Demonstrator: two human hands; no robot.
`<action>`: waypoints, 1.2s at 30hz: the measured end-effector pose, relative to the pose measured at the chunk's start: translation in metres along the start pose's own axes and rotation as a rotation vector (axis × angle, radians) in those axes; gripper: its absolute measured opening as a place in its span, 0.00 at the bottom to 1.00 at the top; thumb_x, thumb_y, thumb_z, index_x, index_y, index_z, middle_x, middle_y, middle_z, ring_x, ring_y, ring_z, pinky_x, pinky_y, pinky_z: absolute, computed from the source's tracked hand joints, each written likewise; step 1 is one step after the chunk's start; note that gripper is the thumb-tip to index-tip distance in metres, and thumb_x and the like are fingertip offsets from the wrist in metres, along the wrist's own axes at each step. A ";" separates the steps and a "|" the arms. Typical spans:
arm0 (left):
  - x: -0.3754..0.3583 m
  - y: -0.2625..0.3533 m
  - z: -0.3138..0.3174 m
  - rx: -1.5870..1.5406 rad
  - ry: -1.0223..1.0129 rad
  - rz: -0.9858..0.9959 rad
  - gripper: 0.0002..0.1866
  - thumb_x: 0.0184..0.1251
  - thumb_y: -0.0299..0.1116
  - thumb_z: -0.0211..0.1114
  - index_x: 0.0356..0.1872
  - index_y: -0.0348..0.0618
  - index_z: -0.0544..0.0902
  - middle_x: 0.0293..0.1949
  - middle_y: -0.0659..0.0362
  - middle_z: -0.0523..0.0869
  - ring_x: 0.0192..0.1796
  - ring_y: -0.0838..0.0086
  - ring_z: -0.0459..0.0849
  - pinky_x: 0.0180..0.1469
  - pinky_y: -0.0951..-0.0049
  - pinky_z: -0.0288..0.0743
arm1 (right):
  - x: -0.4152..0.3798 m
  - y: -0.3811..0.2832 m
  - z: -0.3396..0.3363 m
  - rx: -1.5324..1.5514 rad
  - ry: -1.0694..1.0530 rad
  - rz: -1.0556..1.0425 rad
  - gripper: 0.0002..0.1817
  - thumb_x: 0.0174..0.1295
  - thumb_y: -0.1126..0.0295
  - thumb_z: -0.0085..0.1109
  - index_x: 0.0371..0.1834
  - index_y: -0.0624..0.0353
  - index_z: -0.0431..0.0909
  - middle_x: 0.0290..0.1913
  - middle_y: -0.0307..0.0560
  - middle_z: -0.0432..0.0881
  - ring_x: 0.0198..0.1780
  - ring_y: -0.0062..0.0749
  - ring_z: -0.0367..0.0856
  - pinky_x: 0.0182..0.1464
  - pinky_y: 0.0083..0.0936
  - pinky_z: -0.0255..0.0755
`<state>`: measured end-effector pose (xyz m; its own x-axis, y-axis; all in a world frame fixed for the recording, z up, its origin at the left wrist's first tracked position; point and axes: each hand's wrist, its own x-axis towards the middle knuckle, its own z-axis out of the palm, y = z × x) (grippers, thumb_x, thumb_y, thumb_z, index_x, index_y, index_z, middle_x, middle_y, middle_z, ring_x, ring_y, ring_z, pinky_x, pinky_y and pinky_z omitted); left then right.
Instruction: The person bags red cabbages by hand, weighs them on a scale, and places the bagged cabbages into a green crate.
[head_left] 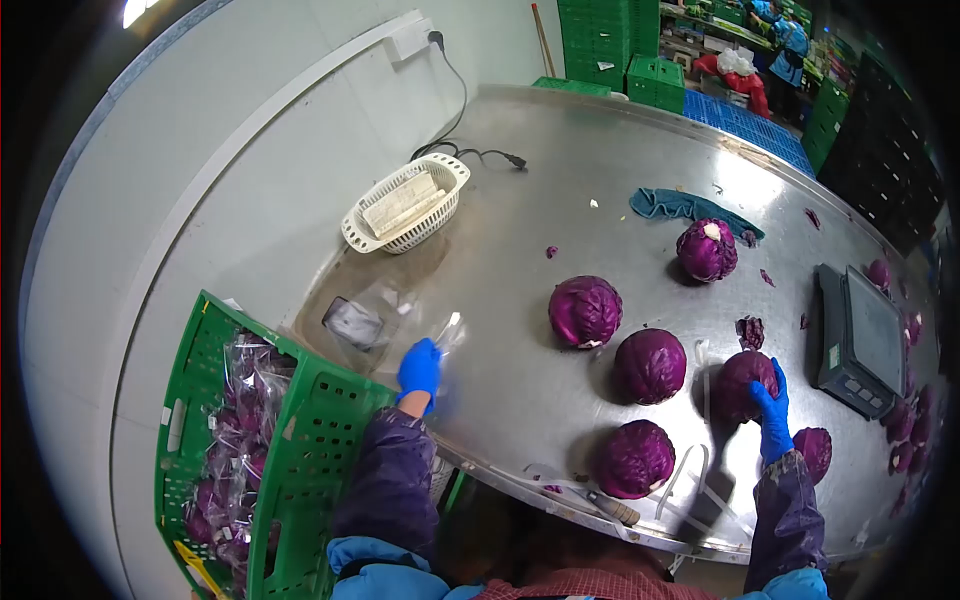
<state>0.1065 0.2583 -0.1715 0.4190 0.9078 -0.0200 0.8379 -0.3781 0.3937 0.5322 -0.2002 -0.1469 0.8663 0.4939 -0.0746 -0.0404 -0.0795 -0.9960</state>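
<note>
My right hand (772, 410), in a blue glove, grips the side of a red cabbage (742, 386) on the metal table. My left hand (420, 372), also gloved in blue, is closed near the table's left edge, with a clear plastic bag (452, 332) showing at its fingers. More clear bags (362, 318) lie just beyond it. Between my hands are more red cabbages: one (585, 311) to the left, one (650, 366) in the middle and one (634, 459) closest to me. Another cabbage (707, 250) sits farther back; one (813, 453) is right of my right hand.
A green crate (330, 440) with bagged cabbages stands at left. A white basket (405, 204) and power cord (485, 153) are by the wall. A scale (862, 335) stands right, a teal cloth (690, 206) behind. A knife handle (613, 508) lies at the front edge.
</note>
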 end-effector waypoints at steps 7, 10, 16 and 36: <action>-0.034 0.060 0.008 -0.344 -0.220 0.223 0.23 0.51 0.45 0.67 0.43 0.40 0.76 0.44 0.47 0.76 0.44 0.57 0.77 0.44 0.59 0.71 | -0.038 -0.050 0.010 0.502 -0.019 0.302 0.38 0.52 0.51 0.62 0.64 0.52 0.59 0.61 0.49 0.66 0.59 0.41 0.69 0.57 0.42 0.68; -0.051 0.068 -0.012 -0.274 -0.032 0.206 0.26 0.48 0.46 0.69 0.45 0.41 0.75 0.43 0.48 0.75 0.44 0.56 0.76 0.45 0.58 0.71 | -0.062 -0.077 0.018 0.665 -0.074 0.333 0.39 0.55 0.46 0.56 0.66 0.53 0.56 0.64 0.51 0.63 0.63 0.43 0.65 0.62 0.46 0.62; -0.078 0.058 -0.007 0.058 -0.074 0.194 0.22 0.45 0.45 0.71 0.39 0.46 0.76 0.40 0.52 0.76 0.44 0.54 0.75 0.41 0.58 0.72 | -0.106 -0.117 0.063 0.927 -0.163 0.274 0.38 0.59 0.45 0.50 0.67 0.56 0.54 0.66 0.52 0.59 0.66 0.45 0.59 0.66 0.47 0.54; -0.116 0.113 -0.045 -0.114 -0.053 0.645 0.09 0.61 0.32 0.52 0.37 0.39 0.77 0.38 0.52 0.80 0.39 0.62 0.80 0.40 0.66 0.73 | -0.192 -0.156 0.245 0.899 -0.831 0.688 0.30 0.61 0.55 0.53 0.63 0.56 0.59 0.60 0.45 0.68 0.58 0.33 0.70 0.61 0.35 0.64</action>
<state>0.1371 0.1183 -0.0829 0.8439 0.4942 0.2087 0.3716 -0.8191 0.4371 0.2498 -0.0702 0.0110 0.0116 0.9693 -0.2455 -0.9048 -0.0943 -0.4153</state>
